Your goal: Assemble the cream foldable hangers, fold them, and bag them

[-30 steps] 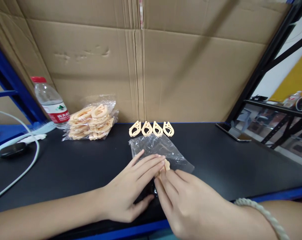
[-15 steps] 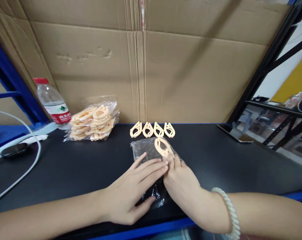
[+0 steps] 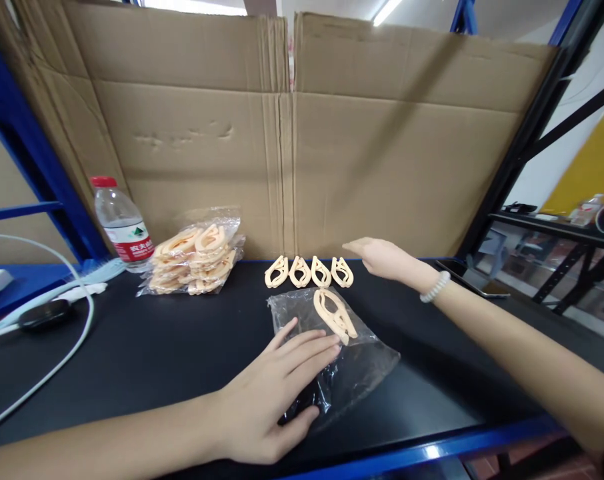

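Note:
A clear plastic bag (image 3: 362, 373) lies flat on the black table, with one cream folding hanger (image 3: 332, 312) in its upper part. My left hand (image 3: 277, 390) rests on the bag with fingers spread, its fingertips close to the hanger's lower end. Beyond the bag, several more folded hangers (image 3: 300, 272) stand in a row near the cardboard. Above the right end of that row is my right hand (image 3: 385, 259), apart from the hangers. Its fingers stretch to the left, and no object shows in them.
At the back left sits a pile of bagged hangers (image 3: 195, 257) beside a water bottle (image 3: 122, 223) with a red cap. A white cable (image 3: 85, 293) loops over the left side. Cardboard (image 3: 207, 153) walls the back. A phone (image 3: 469, 277) lies at the back right.
My right hand has left the hanger and bag and moved up and away, over the right end of the row. The left hand stays on the bag. The view has tilted up slightly.

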A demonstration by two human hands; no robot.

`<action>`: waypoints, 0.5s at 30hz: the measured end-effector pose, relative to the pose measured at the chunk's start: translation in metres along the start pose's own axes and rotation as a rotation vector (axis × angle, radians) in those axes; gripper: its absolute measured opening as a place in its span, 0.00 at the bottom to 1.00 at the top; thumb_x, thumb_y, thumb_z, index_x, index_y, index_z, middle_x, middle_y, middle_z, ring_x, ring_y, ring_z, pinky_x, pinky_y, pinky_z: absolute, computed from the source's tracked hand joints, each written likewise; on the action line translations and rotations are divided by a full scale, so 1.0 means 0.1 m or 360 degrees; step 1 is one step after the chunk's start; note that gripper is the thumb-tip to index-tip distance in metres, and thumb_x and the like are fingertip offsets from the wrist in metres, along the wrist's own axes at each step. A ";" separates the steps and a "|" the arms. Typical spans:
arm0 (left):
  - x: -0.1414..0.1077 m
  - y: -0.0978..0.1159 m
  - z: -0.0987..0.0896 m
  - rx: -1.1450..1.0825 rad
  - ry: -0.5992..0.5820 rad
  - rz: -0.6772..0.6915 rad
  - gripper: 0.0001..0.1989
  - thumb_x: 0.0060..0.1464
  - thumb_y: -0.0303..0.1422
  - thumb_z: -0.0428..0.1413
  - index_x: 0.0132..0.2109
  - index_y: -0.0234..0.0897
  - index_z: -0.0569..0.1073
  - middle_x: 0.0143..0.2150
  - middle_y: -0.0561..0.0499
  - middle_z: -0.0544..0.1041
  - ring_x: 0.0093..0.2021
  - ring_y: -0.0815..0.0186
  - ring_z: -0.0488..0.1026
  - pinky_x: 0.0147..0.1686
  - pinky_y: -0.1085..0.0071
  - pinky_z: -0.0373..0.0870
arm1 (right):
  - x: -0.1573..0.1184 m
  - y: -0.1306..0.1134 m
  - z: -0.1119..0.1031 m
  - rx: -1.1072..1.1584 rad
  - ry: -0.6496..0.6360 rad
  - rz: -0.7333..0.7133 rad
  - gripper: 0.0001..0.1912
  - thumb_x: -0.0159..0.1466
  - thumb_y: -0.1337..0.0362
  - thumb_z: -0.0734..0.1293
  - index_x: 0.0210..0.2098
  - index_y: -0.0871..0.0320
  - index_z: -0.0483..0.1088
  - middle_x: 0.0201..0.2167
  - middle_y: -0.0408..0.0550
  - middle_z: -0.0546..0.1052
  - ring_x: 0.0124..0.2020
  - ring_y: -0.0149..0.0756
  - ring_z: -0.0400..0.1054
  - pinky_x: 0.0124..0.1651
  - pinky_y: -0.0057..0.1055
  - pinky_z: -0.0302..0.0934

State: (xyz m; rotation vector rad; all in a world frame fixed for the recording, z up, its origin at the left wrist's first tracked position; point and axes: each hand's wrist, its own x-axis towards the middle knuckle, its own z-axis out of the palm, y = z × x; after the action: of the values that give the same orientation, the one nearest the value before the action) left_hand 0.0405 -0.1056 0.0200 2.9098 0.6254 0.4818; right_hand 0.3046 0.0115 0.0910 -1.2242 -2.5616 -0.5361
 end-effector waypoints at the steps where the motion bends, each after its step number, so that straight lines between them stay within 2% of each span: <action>1: -0.01 0.00 0.00 -0.0010 0.0009 0.0002 0.42 0.50 0.25 0.52 0.68 0.42 0.42 0.68 0.43 0.56 0.68 0.54 0.52 0.65 0.41 0.42 | 0.07 0.11 0.08 0.0023 -0.0031 -0.0056 0.25 0.57 0.83 0.56 0.51 0.68 0.70 0.49 0.59 0.75 0.49 0.37 0.71 0.49 0.30 0.63; 3: -0.02 0.01 0.00 -0.0034 0.0027 0.0005 0.42 0.49 0.25 0.53 0.68 0.42 0.42 0.68 0.43 0.57 0.68 0.54 0.53 0.65 0.41 0.42 | 0.12 0.20 0.23 0.0060 -0.0048 -0.0158 0.26 0.59 0.82 0.53 0.54 0.70 0.67 0.55 0.58 0.71 0.56 0.34 0.65 0.53 0.29 0.58; 5: -0.02 0.00 0.00 -0.0057 0.0036 0.0006 0.42 0.49 0.25 0.53 0.68 0.42 0.43 0.68 0.43 0.58 0.67 0.53 0.54 0.65 0.41 0.42 | 0.11 0.19 0.35 0.0085 -0.0045 -0.0237 0.26 0.60 0.81 0.51 0.54 0.72 0.66 0.56 0.59 0.69 0.59 0.34 0.61 0.54 0.29 0.56; 10: -0.02 0.00 -0.02 -0.0068 0.0008 -0.0015 0.41 0.49 0.26 0.53 0.68 0.40 0.45 0.68 0.43 0.58 0.67 0.53 0.54 0.65 0.42 0.41 | -0.06 0.27 0.58 0.0119 -0.0097 -0.0295 0.27 0.59 0.83 0.52 0.54 0.68 0.69 0.53 0.59 0.72 0.59 0.37 0.61 0.55 0.33 0.57; 12: -0.01 0.00 -0.02 -0.0075 0.0000 -0.0024 0.40 0.49 0.26 0.53 0.68 0.40 0.46 0.68 0.42 0.58 0.67 0.53 0.54 0.65 0.41 0.41 | -0.26 0.36 0.65 0.0130 -0.0130 -0.0265 0.24 0.63 0.80 0.53 0.54 0.68 0.69 0.52 0.62 0.73 0.56 0.41 0.65 0.55 0.36 0.59; 15: -0.01 -0.01 -0.01 -0.0101 0.0028 -0.0013 0.39 0.50 0.26 0.52 0.68 0.40 0.47 0.68 0.42 0.58 0.67 0.53 0.54 0.65 0.42 0.41 | -0.73 0.40 0.63 0.0182 -0.0180 -0.0174 0.19 0.69 0.71 0.55 0.57 0.65 0.66 0.47 0.63 0.73 0.43 0.40 0.72 0.47 0.36 0.66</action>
State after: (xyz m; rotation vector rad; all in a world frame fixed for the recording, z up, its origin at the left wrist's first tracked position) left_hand 0.0391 -0.1051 0.0204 2.8453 0.6130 0.5172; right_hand 0.3762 0.0111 0.0153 -1.1111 -2.7245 -0.3455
